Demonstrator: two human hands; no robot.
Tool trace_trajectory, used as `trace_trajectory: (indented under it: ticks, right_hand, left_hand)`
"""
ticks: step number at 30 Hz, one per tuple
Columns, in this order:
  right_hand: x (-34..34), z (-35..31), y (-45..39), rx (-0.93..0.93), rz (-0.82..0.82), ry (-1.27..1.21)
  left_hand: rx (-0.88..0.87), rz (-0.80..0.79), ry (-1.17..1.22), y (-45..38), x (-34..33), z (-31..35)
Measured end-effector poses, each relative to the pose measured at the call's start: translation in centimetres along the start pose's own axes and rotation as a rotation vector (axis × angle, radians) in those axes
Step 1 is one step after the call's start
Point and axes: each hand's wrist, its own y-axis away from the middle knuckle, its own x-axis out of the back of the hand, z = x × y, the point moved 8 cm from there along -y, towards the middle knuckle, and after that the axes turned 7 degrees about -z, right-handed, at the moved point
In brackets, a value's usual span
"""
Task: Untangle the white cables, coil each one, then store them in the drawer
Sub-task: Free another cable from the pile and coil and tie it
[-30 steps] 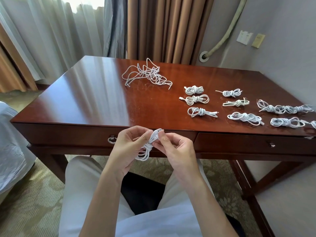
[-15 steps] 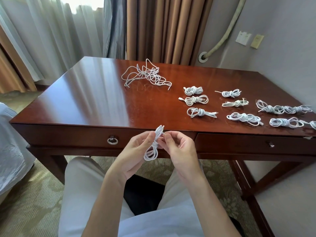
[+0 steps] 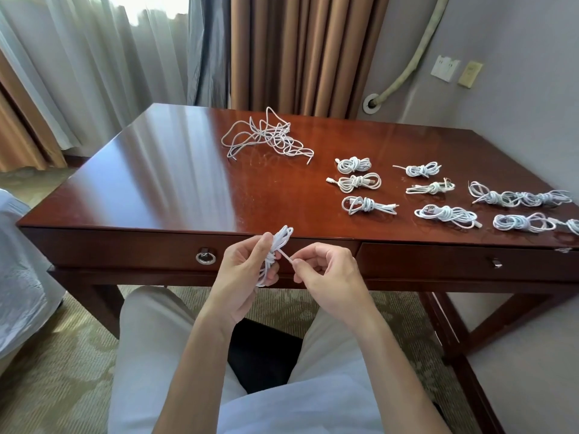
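Cable bundle [image 3: 275, 256] sits pinched upright in my left hand [image 3: 242, 274] by the desk edge; my right hand [image 3: 326, 272] pinches its free tail [image 3: 286, 255]. I judge I'm cinching the wrap. Next: lay it beside the finished coils [image 3: 360, 182], then tackle the tangle [image 3: 266, 137] beyond.

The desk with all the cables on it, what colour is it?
The desk is a shiny dark reddish-brown wood, seen in the head view.

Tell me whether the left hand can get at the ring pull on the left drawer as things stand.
Probably yes, once freed: the ring pull hangs exposed on the drawer front beside the left hand, nothing between them. But that hand's grip is occupied with the coiled cable.
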Motion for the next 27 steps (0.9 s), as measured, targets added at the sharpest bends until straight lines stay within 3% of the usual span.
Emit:
trace_trajectory:
  ticks: [4,9,18,23,27]
  right_hand:
    - [0.6,0.0,0.3,-0.043,-0.044,-0.055]
    - [1.0,-0.1,-0.1,-0.068,-0.085,-0.092]
    - [2.6,1.4,-1.4,-0.159,-0.114,-0.276]
    - [5.6,1.5,-2.2,-0.124,-0.003,-0.290]
    - [8.5,1.6,-2.9,-0.082,0.164,-0.260]
  left_hand:
    - [-0.044,0.069,-0.080,-0.3,0.3,0.3]
    - [-0.249,0.108,-0.627,-0.5,-0.4,2.6]
    - [-0.395,-0.023,-0.827,-2.1,-4.0,3.5]
    - [-0.417,-0.136,-1.023,-5.0,-6.5,3.4]
    - [-0.443,-0.260,-1.009,-7.1,-9.3,3.4]
